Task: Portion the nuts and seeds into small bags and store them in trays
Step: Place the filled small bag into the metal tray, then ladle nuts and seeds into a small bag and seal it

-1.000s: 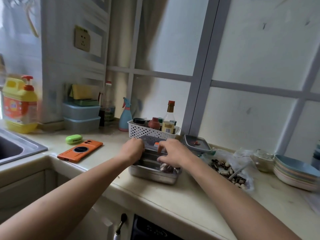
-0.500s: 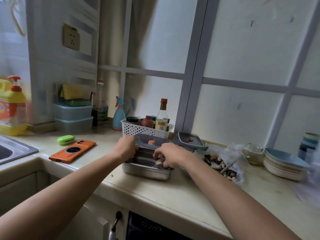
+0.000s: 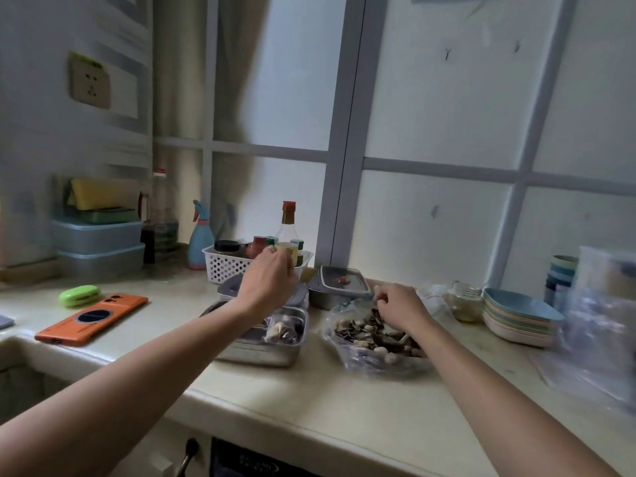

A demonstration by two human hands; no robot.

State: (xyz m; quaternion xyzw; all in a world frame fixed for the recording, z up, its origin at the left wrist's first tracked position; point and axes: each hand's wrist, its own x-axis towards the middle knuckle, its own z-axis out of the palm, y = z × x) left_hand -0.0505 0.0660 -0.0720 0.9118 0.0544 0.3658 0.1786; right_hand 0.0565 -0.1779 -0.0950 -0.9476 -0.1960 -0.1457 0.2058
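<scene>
Okay, table carried everything. Far right, a blurred heap of clear plastic bags sat on it. Near the middle, the open bag of nuts and seeds lay slumped, mouth up, just right of the steel tray, the two close but apart. Stack of plates stood right of the nut bag, white basket of bottles behind the tray, orange phone well left of it. A lidded steel container sat behind the nut bag. Your left hand hung above the tray's far end, in front of the basket, fingers curled; can't tell whether it pinched anything. Your right hand was over the far side of the nut bag, fingers curled down toward the contents; grip on nuts or bag rim not clear. One filled small bag lay inside the tray at its right end. A glass jar stood beside the plates, green case just behind the phone.
</scene>
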